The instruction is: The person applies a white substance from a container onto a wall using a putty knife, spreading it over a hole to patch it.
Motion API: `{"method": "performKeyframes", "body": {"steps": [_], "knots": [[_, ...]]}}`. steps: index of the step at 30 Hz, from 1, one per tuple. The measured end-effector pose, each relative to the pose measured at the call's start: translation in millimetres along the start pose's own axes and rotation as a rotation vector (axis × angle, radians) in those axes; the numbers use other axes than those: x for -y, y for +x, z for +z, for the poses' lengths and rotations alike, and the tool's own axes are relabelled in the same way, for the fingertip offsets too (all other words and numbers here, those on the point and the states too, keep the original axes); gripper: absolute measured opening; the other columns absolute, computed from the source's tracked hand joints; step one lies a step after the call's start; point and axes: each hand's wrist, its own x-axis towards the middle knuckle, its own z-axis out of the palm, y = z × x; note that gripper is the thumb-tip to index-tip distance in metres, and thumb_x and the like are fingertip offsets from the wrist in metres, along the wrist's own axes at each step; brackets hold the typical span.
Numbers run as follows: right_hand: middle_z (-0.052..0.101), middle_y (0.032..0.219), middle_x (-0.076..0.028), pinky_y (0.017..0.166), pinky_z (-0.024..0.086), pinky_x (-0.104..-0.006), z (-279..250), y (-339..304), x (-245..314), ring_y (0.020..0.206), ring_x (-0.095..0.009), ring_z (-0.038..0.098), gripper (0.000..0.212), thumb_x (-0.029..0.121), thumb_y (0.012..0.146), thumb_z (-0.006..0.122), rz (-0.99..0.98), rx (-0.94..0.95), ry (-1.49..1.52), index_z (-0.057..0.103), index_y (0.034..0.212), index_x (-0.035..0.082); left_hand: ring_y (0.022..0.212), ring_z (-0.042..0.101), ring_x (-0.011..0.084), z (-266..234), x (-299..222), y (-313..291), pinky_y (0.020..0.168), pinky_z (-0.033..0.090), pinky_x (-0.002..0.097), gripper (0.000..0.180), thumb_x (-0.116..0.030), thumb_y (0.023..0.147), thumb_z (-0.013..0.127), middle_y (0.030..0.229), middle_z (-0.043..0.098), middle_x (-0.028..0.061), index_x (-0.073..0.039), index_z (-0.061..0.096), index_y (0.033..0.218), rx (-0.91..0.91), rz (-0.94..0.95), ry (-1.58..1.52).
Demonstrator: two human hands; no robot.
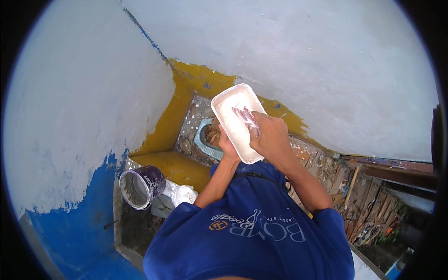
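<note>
White wall point(303, 56), white paint-smeared tray point(235, 122)

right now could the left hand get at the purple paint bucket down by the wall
Probably not without letting go first: the left hand is under the white tray, holding it up while the right hand works in it. The purple bucket sits low on the left with nothing blocking it.

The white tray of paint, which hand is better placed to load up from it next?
Right, probably. The right hand is over the white tray, fingers in the paint; the left hand supports it from beneath.
</note>
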Motion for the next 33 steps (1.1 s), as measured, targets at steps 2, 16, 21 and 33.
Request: {"method": "performKeyframes", "body": {"steps": [2, 16, 21, 33], "knots": [[0.064, 0.083, -0.022, 0.064, 0.048, -0.0487, -3.9, -0.7, 1.0, 0.072, -0.041, 0.062, 0.022, 0.007, 0.074, 0.057, -0.018, -0.054, 0.014, 0.063, 0.094, -0.002, 0.127, 0.045, 0.0286, 0.4, 1.8, 1.3, 0.108, 0.035, 0.0441, 0.070, -0.057, 0.095, 0.036, 0.142, 0.043, 0.0119, -0.007, 0.031, 0.145, 0.025, 0.010, -0.002], [0.062, 0.076, -0.026, 0.067, 0.047, -0.0493, 14.1, 0.8, -3.3, 0.072, -0.045, 0.060, 0.021, 0.008, 0.071, 0.058, 0.055, 0.066, 0.084, 0.064, 0.088, -0.003, 0.123, 0.048, 0.0279, -20.5, 11.1, -5.8, 0.105, 0.038, 0.0446, 0.064, -0.054, 0.096, 0.040, 0.134, 0.049, 0.0115, -0.009, 0.036, 0.142, -0.140, -0.063, -0.071], [0.061, 0.074, -0.027, 0.067, 0.047, -0.0515, 4.5, 4.6, -7.6, 0.071, -0.045, 0.060, 0.019, 0.007, 0.071, 0.058, 0.077, -0.053, 0.024, 0.063, 0.085, -0.005, 0.127, 0.046, 0.0290, -0.8, 3.2, -3.9, 0.107, 0.036, 0.0451, 0.070, -0.057, 0.095, 0.037, 0.139, 0.045, 0.0128, -0.008, 0.033, 0.144, -0.049, -0.013, -0.002], [0.060, 0.076, -0.031, 0.069, 0.048, -0.0474, 23.4, -2.3, 2.1, 0.075, -0.047, 0.059, 0.024, 0.007, 0.069, 0.058, 0.113, 0.129, 0.113, 0.063, 0.087, -0.007, 0.124, 0.048, 0.0290, -12.9, 3.8, -10.9, 0.106, 0.037, 0.0460, 0.069, -0.059, 0.094, 0.039, 0.136, 0.048, 0.0120, -0.007, 0.038, 0.140, -0.108, -0.037, 0.091]]}}
